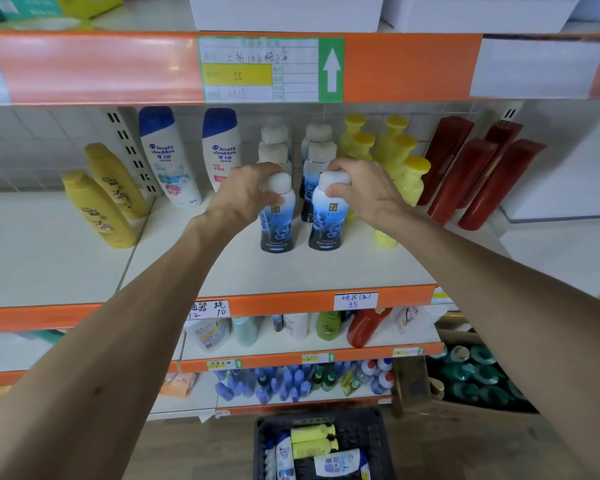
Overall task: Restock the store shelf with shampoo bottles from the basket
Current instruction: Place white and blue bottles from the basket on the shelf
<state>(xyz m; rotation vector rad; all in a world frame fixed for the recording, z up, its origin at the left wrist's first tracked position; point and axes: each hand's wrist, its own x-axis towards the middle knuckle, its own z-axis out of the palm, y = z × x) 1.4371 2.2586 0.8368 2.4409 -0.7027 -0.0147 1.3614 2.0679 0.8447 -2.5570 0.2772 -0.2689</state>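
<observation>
At your feet the dark plastic basket (378,441) has an open lattice wall and holds yellow bottles, white blue-capped ones and more, all lying on their sides, so restocking looks only partly done. Up on the smooth white shelf (326,271), your left hand (246,194) is clamped over the frosted white cap of the left blue bottle (278,223), and your right hand (364,188) grips the cap of the right blue bottle (326,223). Both stand upright with their bases on the board, just beside each other. Keep them vertical, square the labels forward and line each up with its row behind before letting go. The glossy, waisted bodies probably tip easily. Behind stand matching bottles, with round-capped yellow bottles (395,150) at right.
</observation>
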